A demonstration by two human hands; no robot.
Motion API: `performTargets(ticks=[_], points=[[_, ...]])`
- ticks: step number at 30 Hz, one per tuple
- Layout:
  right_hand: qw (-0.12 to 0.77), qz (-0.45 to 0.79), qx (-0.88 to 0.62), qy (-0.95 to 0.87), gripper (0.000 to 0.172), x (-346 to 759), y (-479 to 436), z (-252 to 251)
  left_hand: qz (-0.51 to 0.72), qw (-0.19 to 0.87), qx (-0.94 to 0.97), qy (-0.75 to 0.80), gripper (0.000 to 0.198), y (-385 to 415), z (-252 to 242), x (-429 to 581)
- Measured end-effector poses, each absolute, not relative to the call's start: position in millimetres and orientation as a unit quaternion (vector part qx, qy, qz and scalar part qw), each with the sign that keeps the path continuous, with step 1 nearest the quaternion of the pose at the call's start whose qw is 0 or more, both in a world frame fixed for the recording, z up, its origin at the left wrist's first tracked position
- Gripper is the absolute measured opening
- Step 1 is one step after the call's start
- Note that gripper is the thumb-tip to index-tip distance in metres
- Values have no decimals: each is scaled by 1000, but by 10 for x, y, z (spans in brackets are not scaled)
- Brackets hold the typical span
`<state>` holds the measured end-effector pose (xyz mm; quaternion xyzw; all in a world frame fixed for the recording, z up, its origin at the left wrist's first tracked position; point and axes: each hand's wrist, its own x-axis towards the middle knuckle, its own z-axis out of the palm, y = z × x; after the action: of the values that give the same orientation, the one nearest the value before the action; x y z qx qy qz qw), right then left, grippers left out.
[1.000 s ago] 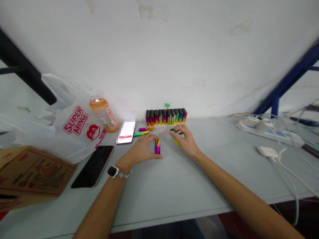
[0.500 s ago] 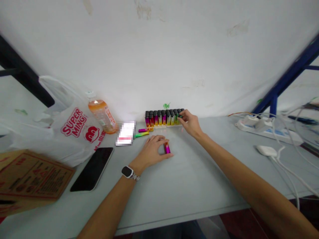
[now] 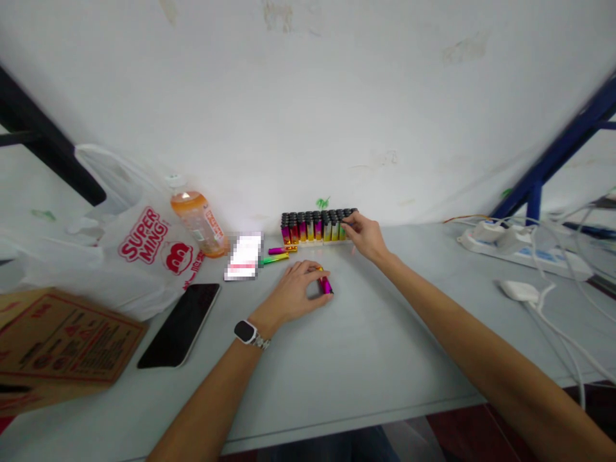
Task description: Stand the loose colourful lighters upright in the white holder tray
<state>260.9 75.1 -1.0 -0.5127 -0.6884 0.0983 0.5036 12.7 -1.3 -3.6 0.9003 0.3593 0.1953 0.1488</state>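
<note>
Colourful lighters with black tops stand upright in a block of rows (image 3: 315,228) against the wall. At the block's right end, my right hand (image 3: 366,235) has its thumb and fingertips pinched together; whatever is between them is hidden. My left hand (image 3: 297,290) rests on the table with thumb and fingers curved around a pink and gold lighter (image 3: 326,283), touching its two ends. Left of the block lie a pink and gold lighter (image 3: 282,250) and a green and yellow one (image 3: 276,258).
On the left are a cardboard box (image 3: 67,346), a white plastic bag (image 3: 115,250), an orange drink bottle (image 3: 199,221), a black phone (image 3: 180,326) and a blurred white-screened device (image 3: 244,256). A power strip (image 3: 524,247) and white charger (image 3: 520,290) with cables lie right.
The lighter at my left hand has tilted, its lower end swinging right, and my left thumb now meets that end. My right fingers have drawn closer together at the block's end.
</note>
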Motion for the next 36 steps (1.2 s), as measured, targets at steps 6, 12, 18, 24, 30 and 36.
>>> performTargets(ticks=[6, 12, 18, 24, 30, 36], points=[[405, -52, -587, -698, 26, 2601, 611, 55, 250, 219, 872, 360, 39, 8, -40, 159], [406, -7, -574, -711, 56, 2479, 370, 56, 300, 275, 825, 392, 52, 20, -42, 180], [421, 180, -430, -778, 40, 2104, -28, -73, 335, 276, 803, 408, 57, 51, -102, 213], [481, 186, -397, -759, 17, 1964, -50, -169, 334, 268, 802, 416, 58, 54, -114, 217], [548, 299, -442, -644, 25, 1966, -145, -171, 371, 290, 763, 443, 63, 56, -48, 112], [558, 450, -461, -523, 48, 1942, -239, -111, 371, 323, 752, 438, 66, 21, -23, 118]])
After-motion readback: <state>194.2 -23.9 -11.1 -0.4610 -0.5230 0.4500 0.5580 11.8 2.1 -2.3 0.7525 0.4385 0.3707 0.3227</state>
